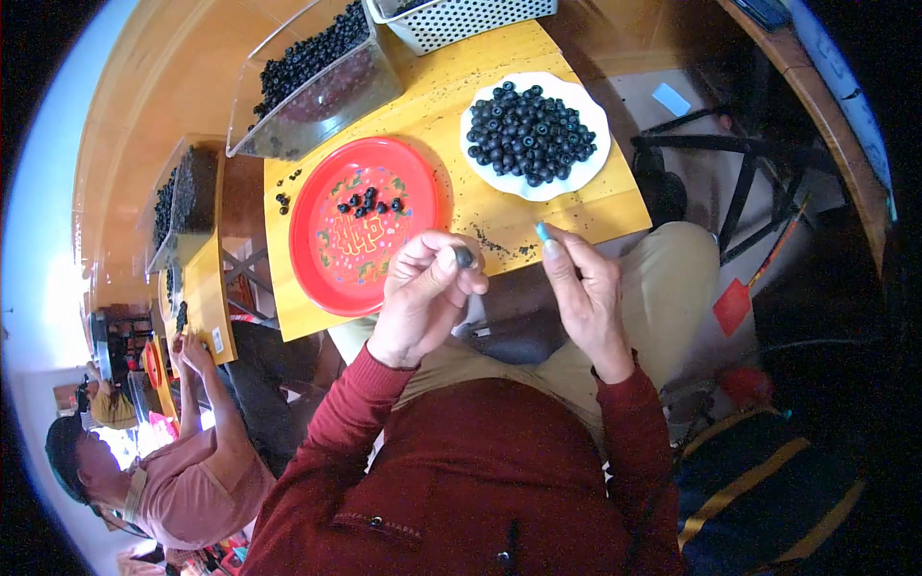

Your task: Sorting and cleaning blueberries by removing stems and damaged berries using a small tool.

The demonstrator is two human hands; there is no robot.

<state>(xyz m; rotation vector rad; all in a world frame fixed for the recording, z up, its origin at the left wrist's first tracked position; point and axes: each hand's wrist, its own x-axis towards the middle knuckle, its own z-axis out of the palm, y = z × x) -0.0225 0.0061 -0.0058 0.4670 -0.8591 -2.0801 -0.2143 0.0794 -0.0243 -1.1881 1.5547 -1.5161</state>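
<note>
My left hand (427, 288) pinches a small dark round piece (463, 257) between thumb and fingertips, just off the right edge of the red plate (307, 254). A few similar dark pieces (370, 202) lie on that plate. My right hand (584, 293) is closed on a slim thing with a teal tip (544, 231); the rest of it is hidden in my fingers. The two hands are apart, over the table's near edge. Beyond my right hand, a white scalloped plate (536, 192) carries a heap of berry-like dark round pieces (531, 132), some showing a pale ring.
A clear bin (355, 106) of dark pieces stands at the yellow table's (451, 96) far left, beside a white perforated basket (480, 27). Dark crumbs (495, 245) dot the tabletop. At left, another person (192, 480) works at a neighbouring table with a similar bin (197, 197).
</note>
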